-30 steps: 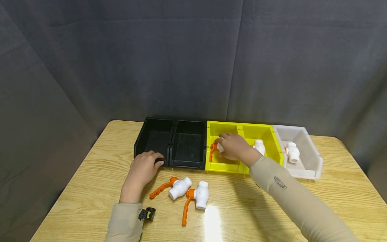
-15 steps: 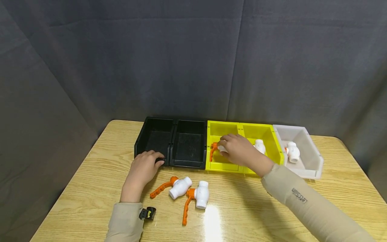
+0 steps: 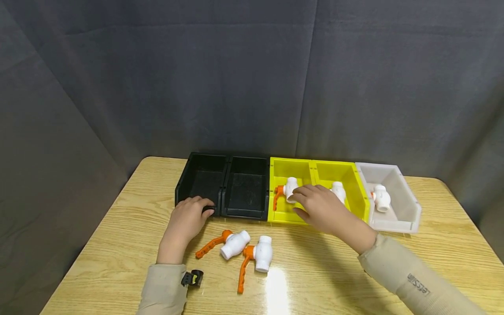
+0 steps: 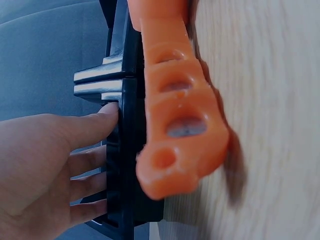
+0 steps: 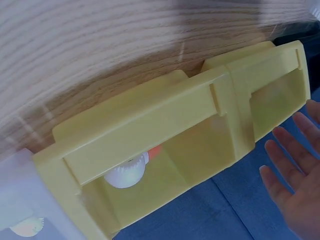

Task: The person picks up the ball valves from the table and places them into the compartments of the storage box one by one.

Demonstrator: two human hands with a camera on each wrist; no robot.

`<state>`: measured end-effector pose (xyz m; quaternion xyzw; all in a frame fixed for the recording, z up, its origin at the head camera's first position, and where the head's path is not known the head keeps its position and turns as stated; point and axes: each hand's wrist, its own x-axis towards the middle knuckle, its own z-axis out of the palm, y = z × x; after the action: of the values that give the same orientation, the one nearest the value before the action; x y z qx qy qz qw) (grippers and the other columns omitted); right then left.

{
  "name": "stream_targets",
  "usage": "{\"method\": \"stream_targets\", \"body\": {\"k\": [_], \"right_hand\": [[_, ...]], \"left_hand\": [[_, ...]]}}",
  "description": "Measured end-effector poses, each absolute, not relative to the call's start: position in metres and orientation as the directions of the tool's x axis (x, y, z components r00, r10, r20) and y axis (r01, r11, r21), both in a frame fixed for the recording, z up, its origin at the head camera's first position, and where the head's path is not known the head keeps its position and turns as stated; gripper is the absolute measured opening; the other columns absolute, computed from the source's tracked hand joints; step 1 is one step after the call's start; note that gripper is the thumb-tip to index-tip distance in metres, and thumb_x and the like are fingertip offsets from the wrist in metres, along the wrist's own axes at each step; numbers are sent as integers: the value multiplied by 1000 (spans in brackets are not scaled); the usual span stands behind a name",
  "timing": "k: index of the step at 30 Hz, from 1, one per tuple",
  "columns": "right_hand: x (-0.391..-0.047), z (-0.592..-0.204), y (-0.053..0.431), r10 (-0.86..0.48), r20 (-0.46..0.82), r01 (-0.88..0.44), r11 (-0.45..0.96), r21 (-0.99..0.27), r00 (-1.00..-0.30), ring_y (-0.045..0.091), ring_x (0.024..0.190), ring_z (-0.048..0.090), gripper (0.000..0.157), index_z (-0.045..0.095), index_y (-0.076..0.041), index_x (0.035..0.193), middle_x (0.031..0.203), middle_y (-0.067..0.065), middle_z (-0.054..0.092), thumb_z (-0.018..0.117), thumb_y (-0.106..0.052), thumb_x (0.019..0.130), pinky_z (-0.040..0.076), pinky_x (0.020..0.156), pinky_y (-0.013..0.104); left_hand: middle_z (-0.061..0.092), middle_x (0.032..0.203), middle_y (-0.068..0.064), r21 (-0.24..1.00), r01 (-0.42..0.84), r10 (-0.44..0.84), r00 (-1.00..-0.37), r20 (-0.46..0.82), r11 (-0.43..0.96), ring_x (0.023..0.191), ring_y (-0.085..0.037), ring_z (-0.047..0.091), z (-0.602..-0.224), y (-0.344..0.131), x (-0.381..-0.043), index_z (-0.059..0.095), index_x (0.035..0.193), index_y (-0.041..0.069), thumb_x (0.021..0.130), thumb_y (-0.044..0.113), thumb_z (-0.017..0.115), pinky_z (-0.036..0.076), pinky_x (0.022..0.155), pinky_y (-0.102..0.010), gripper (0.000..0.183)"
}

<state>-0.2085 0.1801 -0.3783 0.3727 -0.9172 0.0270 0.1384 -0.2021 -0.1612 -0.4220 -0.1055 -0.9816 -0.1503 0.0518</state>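
Note:
My left hand (image 3: 188, 220) grips the front rim of the leftmost black bin (image 3: 204, 183), thumb on one side and fingers over the other in the left wrist view. Over the front of the yellow bins hovers my right hand (image 3: 323, 210), its fingers spread and holding nothing in the right wrist view (image 5: 302, 175). Just left of its fingertips, a white ball valve (image 3: 291, 187) with an orange handle lies in the left yellow bin (image 3: 289, 217). Two more ball valves lie on the table: one tilted (image 3: 235, 245), one more upright (image 3: 263, 254).
The right yellow bin (image 3: 354, 175) holds a ball valve (image 3: 337, 191), partly hidden by my right hand. Another valve (image 3: 381, 199) lies in the translucent white bin (image 3: 407, 216) at the right. A second black bin (image 3: 246, 190) stands mid-row. Grey curtain (image 3: 252, 87) hangs behind the table.
My right hand has let go of the ball valve in the left yellow bin and drawn back to the right and toward me. The left hand has stayed put.

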Motion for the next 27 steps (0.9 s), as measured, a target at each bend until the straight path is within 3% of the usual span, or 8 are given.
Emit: {"method": "stream_targets", "body": {"k": [20,27], "right_hand": [[-178,-378,229,-578,456,-660,751,-29,-677,33,103,65,28,72,-5,106,108,10,70,81,-11,81,51,91,51],[-173,-382,244,-519,468,-621,779,-85,-715,33,104,64,35,71,-6,111,111,9,70,81,-10,78,50,90,52]], "left_hand": [[68,114,-11,290,226,191,-971,144,930,111,-35,61,-425,-161,-201,73,115,11,96,22,68,42,103,-54,23],[68,115,-11,286,229,193,-970,150,931,111,-35,61,-423,-162,-202,73,114,11,95,22,68,42,103,-54,23]]}}
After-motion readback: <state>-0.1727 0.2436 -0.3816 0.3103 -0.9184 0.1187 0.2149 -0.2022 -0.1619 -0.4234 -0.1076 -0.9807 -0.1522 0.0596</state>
